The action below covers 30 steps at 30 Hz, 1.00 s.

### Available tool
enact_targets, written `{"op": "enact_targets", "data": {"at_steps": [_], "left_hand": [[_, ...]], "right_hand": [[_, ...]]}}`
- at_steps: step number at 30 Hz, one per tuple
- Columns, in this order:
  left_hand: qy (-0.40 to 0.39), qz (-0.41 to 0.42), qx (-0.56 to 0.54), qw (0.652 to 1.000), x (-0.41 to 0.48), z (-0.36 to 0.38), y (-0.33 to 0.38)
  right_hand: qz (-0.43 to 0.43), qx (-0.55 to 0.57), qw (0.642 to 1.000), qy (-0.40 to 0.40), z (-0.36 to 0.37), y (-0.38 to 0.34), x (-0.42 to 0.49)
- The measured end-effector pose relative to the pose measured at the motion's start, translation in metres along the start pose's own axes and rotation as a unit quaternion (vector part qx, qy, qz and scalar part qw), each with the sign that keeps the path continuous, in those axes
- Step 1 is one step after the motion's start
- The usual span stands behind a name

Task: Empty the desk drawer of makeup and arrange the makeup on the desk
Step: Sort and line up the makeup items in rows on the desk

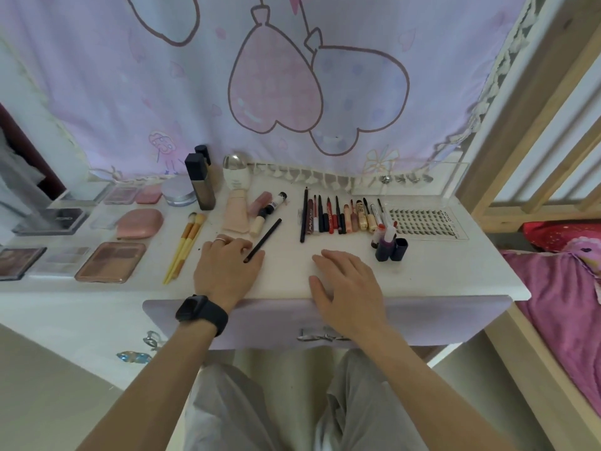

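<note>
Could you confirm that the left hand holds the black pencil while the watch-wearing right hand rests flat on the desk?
Not quite: the head view shows the watch on the left wrist. The left hand does hold the black pencil, and the right hand rests flat on the desk.

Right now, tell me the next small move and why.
Probably lay the black pencil into the pencil row: it lies slanted, apart from that row, its lower end seemingly pinched by the left hand. The right hand rests flat, idle.

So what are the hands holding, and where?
Left hand pinches the black pencil at its near end; the right hand rests flat on the desk, holding nothing.
</note>
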<state>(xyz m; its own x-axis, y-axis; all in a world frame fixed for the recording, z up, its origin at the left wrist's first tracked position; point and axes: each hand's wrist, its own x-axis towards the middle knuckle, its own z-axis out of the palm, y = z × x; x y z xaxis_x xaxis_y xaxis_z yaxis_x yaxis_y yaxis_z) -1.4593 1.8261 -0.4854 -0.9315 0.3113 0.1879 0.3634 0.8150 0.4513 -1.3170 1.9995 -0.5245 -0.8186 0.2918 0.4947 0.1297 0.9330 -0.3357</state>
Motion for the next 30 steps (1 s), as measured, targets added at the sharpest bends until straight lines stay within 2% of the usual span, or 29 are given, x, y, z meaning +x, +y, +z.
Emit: {"op": "enact_targets", "data": {"at_steps": [7, 9, 12, 15, 18, 20, 30], "left_hand": [[0.045, 0.003, -0.027, 0.999, -0.004, 0.008, -0.001], [0.054, 0.025, -0.079, 0.995, -0.007, 0.011, 0.002], [0.035, 0.085, -0.178, 0.98, -0.009, 0.014, 0.011], [0.009, 0.123, -0.221, 0.968, -0.008, 0.015, 0.022], [-0.015, 0.144, -0.231, 0.962, -0.01, 0.018, 0.027], [-0.026, 0.143, -0.232, 0.962, -0.011, 0.02, 0.026], [-0.055, 0.104, -0.284, 0.952, -0.008, 0.019, 0.015]], "right_hand": [[0.035, 0.023, 0.998, -0.039, -0.005, 0.002, 0.0], [0.077, 0.056, 0.994, -0.059, -0.007, 0.0, 0.004], [0.184, 0.172, 0.965, -0.069, -0.012, -0.002, 0.013], [0.249, 0.281, 0.926, -0.042, -0.015, 0.001, 0.02], [0.246, 0.358, 0.901, -0.011, -0.018, 0.003, 0.02], [0.227, 0.378, 0.898, 0.006, -0.02, 0.004, 0.02], [0.24, 0.391, 0.888, 0.035, -0.022, 0.007, 0.02]]}}
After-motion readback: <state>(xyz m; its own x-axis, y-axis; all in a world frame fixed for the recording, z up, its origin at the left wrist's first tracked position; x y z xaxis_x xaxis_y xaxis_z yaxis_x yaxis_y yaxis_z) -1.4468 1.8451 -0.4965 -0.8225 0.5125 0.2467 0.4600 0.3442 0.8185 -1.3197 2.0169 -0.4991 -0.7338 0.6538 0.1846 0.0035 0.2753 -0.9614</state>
